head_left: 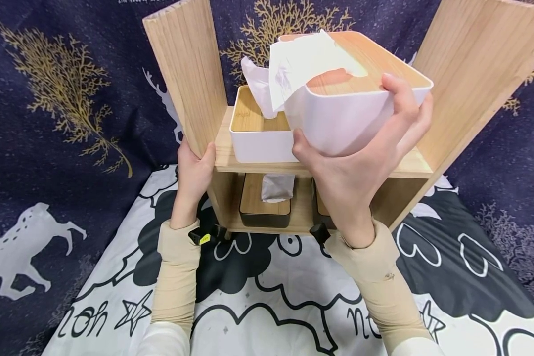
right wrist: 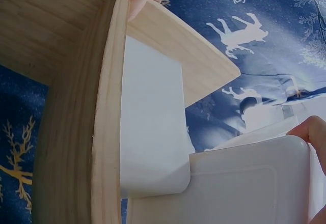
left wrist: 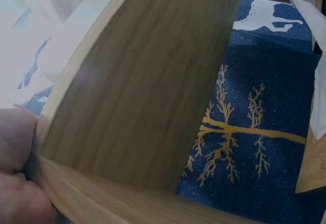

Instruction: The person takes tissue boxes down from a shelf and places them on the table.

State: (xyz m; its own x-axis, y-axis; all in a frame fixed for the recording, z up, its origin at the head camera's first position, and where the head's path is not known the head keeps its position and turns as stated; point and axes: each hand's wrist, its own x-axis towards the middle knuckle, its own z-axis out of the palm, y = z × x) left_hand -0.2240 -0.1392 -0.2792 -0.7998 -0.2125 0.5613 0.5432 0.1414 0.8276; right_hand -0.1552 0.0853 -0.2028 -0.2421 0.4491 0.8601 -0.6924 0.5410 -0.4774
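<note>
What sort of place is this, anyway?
Possibly a bedroom corner or staged set: a dark blue fabric backdrop printed with gold trees, white cloth with black cartoon shapes, and a pale wooden shelf bearing a white rectangular tissue box.

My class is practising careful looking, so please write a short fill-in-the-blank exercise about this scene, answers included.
1. The right grip holds a white box with a wood-coloured lid and a white ____ sticking out.
2. The left grip is on the ____ side panel of the wooden shelf unit.
3. Another box stands on the upper level, its sides coloured ____.
4. The lower level shows ____ dark boxes.

Missing words: tissue; left; white; two.
</note>
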